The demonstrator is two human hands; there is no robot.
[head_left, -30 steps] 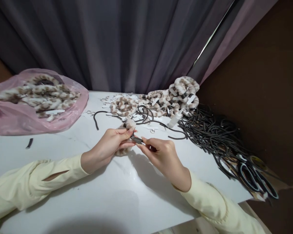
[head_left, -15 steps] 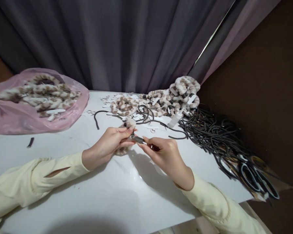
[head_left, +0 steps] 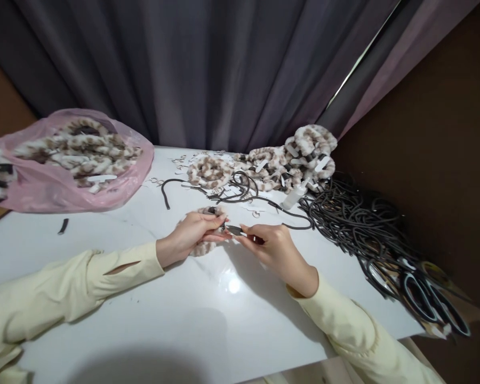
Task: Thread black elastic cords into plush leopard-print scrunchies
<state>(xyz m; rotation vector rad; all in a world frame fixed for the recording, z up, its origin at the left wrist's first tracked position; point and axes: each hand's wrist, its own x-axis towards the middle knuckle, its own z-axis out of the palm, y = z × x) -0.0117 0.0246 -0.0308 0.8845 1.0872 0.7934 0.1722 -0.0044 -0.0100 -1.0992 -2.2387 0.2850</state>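
Observation:
My left hand (head_left: 194, 230) is closed on a fluffy white-and-brown strap (head_left: 203, 249), which shows above and below the fingers. A black band (head_left: 212, 210) goes round its upper part. My right hand (head_left: 266, 240) pinches a small dark flat piece (head_left: 235, 230) between thumb and fingertips; its exact kind is too small to make out. The other end of this piece meets my left fingertips, close to a little dark fitting at the strap. Both hands are held over the white table (head_left: 176, 330), nearly touching each other.
A pink plastic bag (head_left: 140, 181) of fluffy straps stands left. More fluffy straps (head_left: 312, 140) with white tags are heaped at the back, near a clear bottle (head_left: 294, 196). Black cords (head_left: 356, 218) pile up right. Loose cord (head_left: 170, 184) and small metal clasps (head_left: 180, 159) lie behind my hands.
The view has shifted slightly, so the table things sit further right. The fluffy strap has turned in my left hand, and its black band shows more. Both hands keep their grip.

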